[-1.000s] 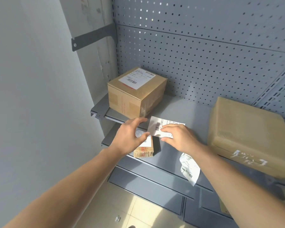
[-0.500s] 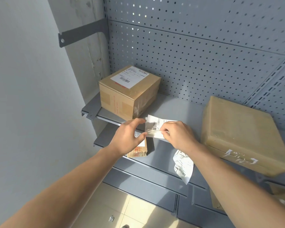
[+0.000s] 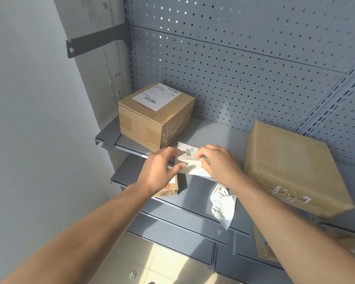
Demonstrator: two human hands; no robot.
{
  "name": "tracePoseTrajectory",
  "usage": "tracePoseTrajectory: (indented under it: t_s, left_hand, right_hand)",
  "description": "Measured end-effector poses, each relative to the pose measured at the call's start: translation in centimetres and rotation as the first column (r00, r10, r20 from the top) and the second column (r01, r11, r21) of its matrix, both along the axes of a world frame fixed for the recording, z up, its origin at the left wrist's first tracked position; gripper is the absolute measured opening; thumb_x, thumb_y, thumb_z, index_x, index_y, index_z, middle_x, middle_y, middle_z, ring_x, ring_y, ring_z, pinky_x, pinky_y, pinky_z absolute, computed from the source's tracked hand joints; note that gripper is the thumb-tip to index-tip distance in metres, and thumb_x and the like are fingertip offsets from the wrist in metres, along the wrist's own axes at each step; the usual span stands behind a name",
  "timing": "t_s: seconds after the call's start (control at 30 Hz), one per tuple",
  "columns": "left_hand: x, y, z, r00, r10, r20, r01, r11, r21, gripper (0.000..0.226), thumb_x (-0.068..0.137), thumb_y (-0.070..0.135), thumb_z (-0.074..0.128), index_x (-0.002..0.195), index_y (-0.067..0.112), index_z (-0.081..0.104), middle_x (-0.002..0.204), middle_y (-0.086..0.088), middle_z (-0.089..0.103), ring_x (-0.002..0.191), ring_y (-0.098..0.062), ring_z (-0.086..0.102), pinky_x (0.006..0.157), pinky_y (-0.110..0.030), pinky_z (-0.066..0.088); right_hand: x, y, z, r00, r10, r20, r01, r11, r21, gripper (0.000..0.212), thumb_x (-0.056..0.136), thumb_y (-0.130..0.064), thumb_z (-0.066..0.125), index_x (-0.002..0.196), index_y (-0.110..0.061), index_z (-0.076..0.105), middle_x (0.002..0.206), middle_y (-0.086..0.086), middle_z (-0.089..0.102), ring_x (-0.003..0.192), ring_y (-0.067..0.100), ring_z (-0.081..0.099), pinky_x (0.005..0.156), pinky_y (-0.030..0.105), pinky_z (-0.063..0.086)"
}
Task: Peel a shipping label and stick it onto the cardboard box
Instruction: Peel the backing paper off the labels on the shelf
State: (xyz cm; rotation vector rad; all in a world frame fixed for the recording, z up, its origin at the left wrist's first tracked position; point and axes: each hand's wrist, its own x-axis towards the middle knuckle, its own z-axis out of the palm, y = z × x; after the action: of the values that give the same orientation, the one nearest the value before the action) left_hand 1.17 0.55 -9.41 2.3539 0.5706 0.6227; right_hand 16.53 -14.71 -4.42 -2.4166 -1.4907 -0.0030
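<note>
A white shipping label (image 3: 190, 160) with barcodes is held over the front edge of the grey shelf. My left hand (image 3: 160, 171) pinches its left edge between thumb and fingers. My right hand (image 3: 219, 162) grips its right side, and a strip of the sheet is folded back along the middle. To the right stands a large plain cardboard box (image 3: 291, 167) with torn white remnants on its front. At the back left sits a smaller cardboard box (image 3: 152, 124) that bears a label on top.
A grey shelf (image 3: 219, 136) with a perforated back panel holds both boxes. On the lower shelf lie a small box (image 3: 168, 190), partly hidden by my left hand, and crumpled white backing paper (image 3: 221, 203). A paper scrap (image 3: 132, 274) lies on the tiled floor.
Both hands stay on the label. A strip of it has been folded back further along the middle, and the camera has shifted slightly.
</note>
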Motion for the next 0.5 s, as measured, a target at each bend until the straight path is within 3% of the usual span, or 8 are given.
tracePoseTrajectory:
  t_s: [0.07,0.2,0.37,0.5]
  left_hand:
    - [0.5,-0.1,0.0,0.999,0.037,0.000,-0.037,0.999,0.013,0.036,0.089,0.046,0.076,0.119,0.026,0.070,0.111,0.007,0.074,0.094,-0.011,0.070,0.079,-0.029,0.056]
    - [1.2,0.1,-0.2,0.997,0.069,-0.034,-0.068,0.997,0.030,0.022,0.093,0.028,0.073,0.115,0.028,0.074,0.107,0.008,0.077,0.088,-0.012,0.071,0.077,-0.035,0.061]
    - [1.8,0.6,-1.1,0.994,0.081,-0.069,-0.083,0.996,-0.037,0.022,0.096,0.023,0.066,0.115,0.029,0.075,0.112,0.012,0.079,0.094,-0.012,0.074,0.078,-0.036,0.064]
    - [3.1,0.6,-1.4,0.994,0.064,-0.084,-0.069,0.996,-0.056,0.025,0.098,0.017,0.061,0.117,0.029,0.073,0.109,0.008,0.080,0.091,-0.020,0.076,0.072,-0.038,0.064]
  right_hand:
    - [0.0,0.0,0.1,0.998,0.029,0.049,-0.029,1.000,0.010,0.020,0.090,-0.010,0.062,0.103,-0.022,0.072,0.104,-0.004,0.072,0.101,0.028,0.063,0.081,0.039,0.049]
    - [1.2,-0.4,0.5,0.992,-0.007,0.123,0.005,1.000,0.019,0.018,0.085,-0.011,0.069,0.098,-0.022,0.074,0.100,-0.004,0.073,0.099,0.029,0.065,0.088,0.044,0.047]
    - [3.9,-1.7,2.1,0.991,-0.033,0.132,0.031,0.999,0.024,0.009,0.091,-0.013,0.068,0.093,-0.019,0.074,0.096,-0.002,0.073,0.096,0.027,0.062,0.073,0.036,0.049]
    - [5.0,-2.3,3.4,0.998,0.014,0.068,-0.019,0.997,0.069,0.003,0.091,-0.021,0.073,0.094,-0.020,0.072,0.095,-0.007,0.073,0.095,0.020,0.060,0.078,0.042,0.054]
